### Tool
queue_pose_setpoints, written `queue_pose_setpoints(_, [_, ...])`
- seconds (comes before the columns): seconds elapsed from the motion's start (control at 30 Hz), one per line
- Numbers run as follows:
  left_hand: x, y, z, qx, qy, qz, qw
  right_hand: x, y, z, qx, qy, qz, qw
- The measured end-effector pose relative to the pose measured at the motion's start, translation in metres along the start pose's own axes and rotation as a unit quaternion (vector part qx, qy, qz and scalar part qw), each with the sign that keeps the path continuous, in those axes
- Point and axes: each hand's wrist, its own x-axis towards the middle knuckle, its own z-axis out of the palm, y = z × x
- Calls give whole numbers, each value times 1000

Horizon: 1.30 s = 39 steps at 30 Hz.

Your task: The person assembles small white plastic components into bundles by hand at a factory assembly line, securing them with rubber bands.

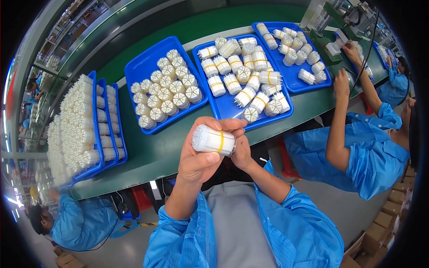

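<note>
Held up in front of my chest is a white cylinder [209,142] with a yellow band round its middle and a clear outer wall at its right part. My left hand [193,156] is closed on it, thumb along the near side and fingers over the far side. Close against the cylinder's right end, my right hand [241,151] has its fingers curled in; its fingertips are partly hidden. Just beyond my hands lies a blue tray [228,108] of similar banded cylinders, some upright and some on their sides.
Left of it, another blue tray [147,50] holds upright cylinders in rows. Filled trays [96,120] stand on edge at the far left of the green bench [147,167]. A third tray [292,82] lies to the right, near a co-worker's arms [338,129].
</note>
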Motion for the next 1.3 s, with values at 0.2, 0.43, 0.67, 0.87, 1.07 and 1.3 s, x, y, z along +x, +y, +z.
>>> queue_pose_setpoints(0.2, [0,-4,-3,131,-64,97,985,1,-4,4,2,11,-10,1000])
queue_pose_setpoints(0.43, [1,12,4,442,-91,243,859,3,-7,4,-31,-15,-46,998])
queue_pose_setpoints(0.67, [-2,24,11,642,-98,296,701,3,-9,5,-28,-21,-34,999])
queue_pose_setpoints(0.87, [-3,26,13,726,-64,306,612,3,-6,3,-30,-27,-48,998])
queue_pose_setpoints(1.07, [-6,29,18,764,-22,275,584,3,-3,2,-33,-23,-49,998])
queue_pose_setpoints(1.3, [-8,32,20,779,3,241,579,3,-5,3,-30,-24,-39,998])
